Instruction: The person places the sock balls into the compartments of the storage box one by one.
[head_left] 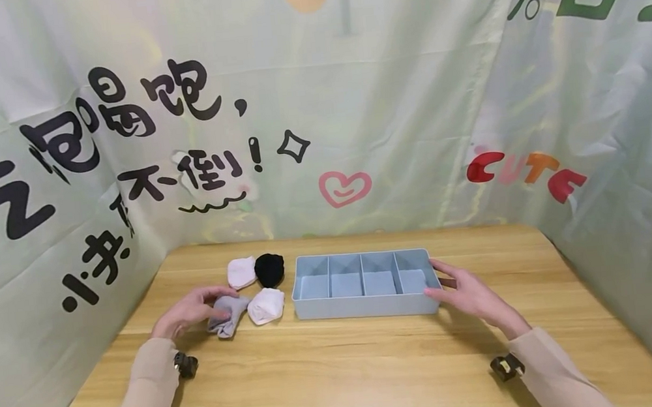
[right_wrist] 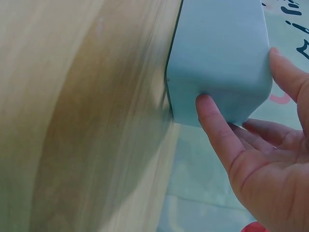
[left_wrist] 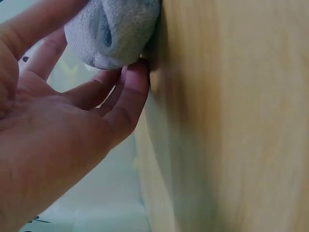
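Four socks (head_left: 254, 288) left of the divided tray (head_left: 365, 306) on the table (head_left: 342, 372), seemingly apart.

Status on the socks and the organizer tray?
Done: nothing, all four tray compartments are empty. In hand: left hand touches the grey sock; right hand steadies the tray's end. Left: pink sock, black sock, white sock lie beside it.
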Demonstrator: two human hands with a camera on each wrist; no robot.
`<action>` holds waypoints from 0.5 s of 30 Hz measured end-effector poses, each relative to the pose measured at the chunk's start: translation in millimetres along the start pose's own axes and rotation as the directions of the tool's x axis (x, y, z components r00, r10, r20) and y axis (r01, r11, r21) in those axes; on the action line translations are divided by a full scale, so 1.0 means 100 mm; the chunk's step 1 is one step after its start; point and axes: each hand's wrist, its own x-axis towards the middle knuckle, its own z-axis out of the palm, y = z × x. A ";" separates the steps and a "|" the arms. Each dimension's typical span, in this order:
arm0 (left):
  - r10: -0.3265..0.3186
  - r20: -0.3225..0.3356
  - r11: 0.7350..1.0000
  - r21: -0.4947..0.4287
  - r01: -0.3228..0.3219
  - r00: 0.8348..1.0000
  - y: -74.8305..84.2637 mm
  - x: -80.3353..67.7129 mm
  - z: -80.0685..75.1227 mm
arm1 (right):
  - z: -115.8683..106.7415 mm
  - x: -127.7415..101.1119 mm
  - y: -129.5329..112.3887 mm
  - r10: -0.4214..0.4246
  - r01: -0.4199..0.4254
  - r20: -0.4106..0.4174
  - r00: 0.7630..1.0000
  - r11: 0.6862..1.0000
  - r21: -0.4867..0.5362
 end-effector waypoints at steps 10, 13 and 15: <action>-0.029 -0.059 1.000 -0.002 0.028 0.998 0.02 0.06 -0.03 | -0.02 0.01 -0.02 -0.008 0.007 0.005 1.000 1.000 0.011; -0.034 -0.082 0.999 -0.038 0.031 0.996 0.06 0.07 -0.06 | -0.02 0.02 0.00 -0.004 0.004 0.009 1.000 1.000 0.016; -0.027 -0.090 0.998 -0.061 0.022 0.996 0.08 0.08 -0.07 | -0.02 0.02 0.00 -0.001 0.001 0.015 1.000 1.000 0.016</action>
